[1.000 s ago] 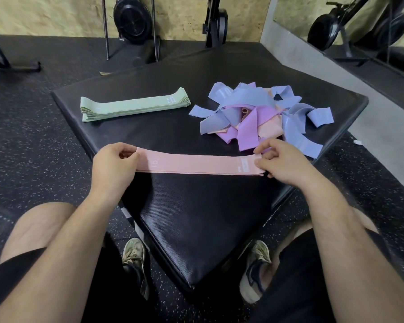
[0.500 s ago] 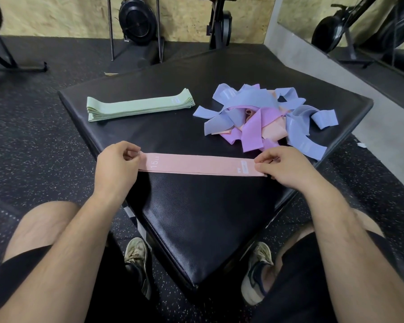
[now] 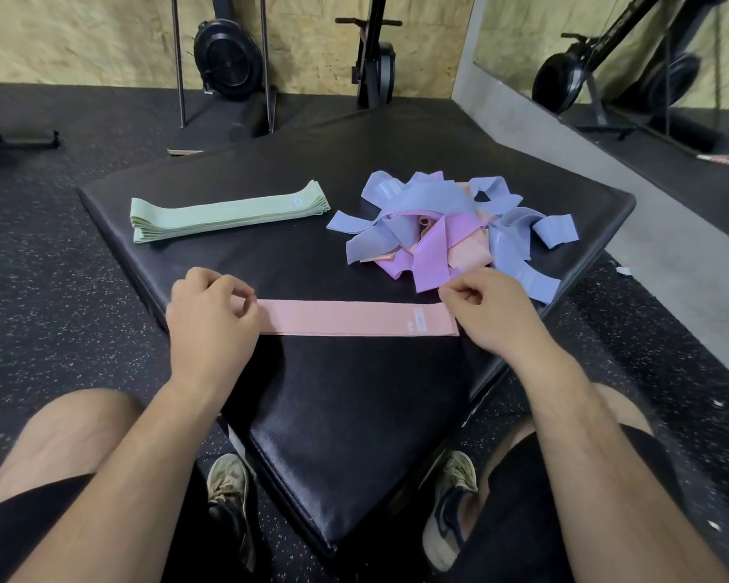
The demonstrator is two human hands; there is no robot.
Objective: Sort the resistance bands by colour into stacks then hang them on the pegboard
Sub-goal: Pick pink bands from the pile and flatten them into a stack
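Sorting: pink band (image 3: 346,317) flat on mat (image 3: 354,422); left hand (image 3: 211,317) pinches one end; right hand (image 3: 497,315) curls at the other, grip unclear. Next, likely fetch another pink from pile (image 3: 434,229).

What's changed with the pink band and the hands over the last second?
Little moved. The right hand has slid back off the pink resistance band, so its right end now lies bare; its curled fingers sit at the far corner, grip unclear. The left hand still holds the left end. The green stack and the mixed pile on the black mat are as before.
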